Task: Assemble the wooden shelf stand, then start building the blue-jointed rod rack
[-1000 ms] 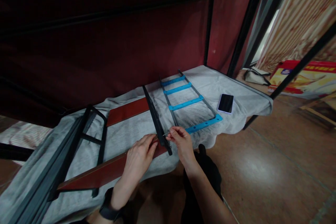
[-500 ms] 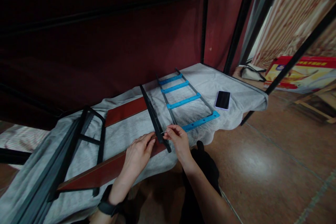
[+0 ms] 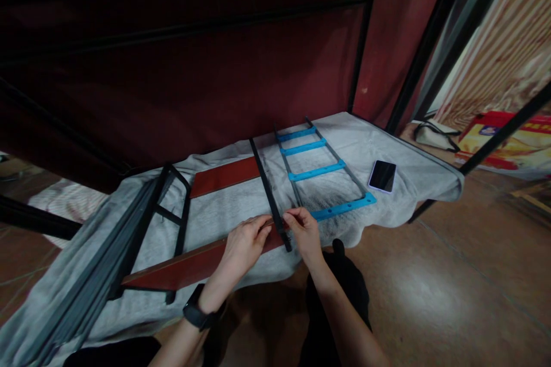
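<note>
Here's the left hand (image 3: pixel 247 239), clamped on the upper edge of the red-brown board (image 3: pixel 196 264), fingers over the far side, thumb on the near side. The right hand (image 3: pixel 305 230) sits across from it, thumb and forefinger drawn close; whether they pinch something small, I can't tell. Between the two, just off both sets of fingertips, stands the black bar (image 3: pixel 267 189), and that's the relation everything hangs on: left hand on one side, right hand on the other, both about equally near. The bar's long axis runs forward from the hands, its far end leaning slightly left. The board crosses it, stretching leftward from the left hand and back toward the person, narrow edge up.

Ahead of the left hand, a second board (image 3: pixel 226 176) meets the bar farther along. Left of that hand stands the black frame (image 3: pixel 169 215), and beyond it lie grey rods (image 3: pixel 103 264). Ahead of the right hand, blue crosspieces (image 3: pixel 317 171) join two slim rails; off to its right, a phone (image 3: pixel 383 176) lies on the cloth-covered surface (image 3: pixel 413 166).

Farthest right, the containers: a pale bag (image 3: pixel 433 136) and a printed box (image 3: pixel 476 140), contents out of sight.
</note>
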{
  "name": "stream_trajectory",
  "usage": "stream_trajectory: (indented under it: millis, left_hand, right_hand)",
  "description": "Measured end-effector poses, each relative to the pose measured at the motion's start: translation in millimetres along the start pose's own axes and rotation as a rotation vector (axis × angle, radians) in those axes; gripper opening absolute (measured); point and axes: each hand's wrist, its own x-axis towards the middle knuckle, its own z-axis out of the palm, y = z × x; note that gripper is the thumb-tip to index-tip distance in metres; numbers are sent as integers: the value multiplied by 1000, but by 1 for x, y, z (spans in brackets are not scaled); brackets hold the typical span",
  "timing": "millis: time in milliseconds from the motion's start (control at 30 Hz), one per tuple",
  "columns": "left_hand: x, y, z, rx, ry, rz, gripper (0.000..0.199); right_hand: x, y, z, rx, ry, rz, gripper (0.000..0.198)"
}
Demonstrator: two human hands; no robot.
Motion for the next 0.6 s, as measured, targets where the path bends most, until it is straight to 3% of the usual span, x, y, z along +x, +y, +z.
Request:
stream_trajectory:
  millis: [600]
  left_hand:
    - [-4, 7, -4, 60, -27, -49, 23]
  right_hand:
    - [-4, 9, 2, -227, -45, -53, 32]
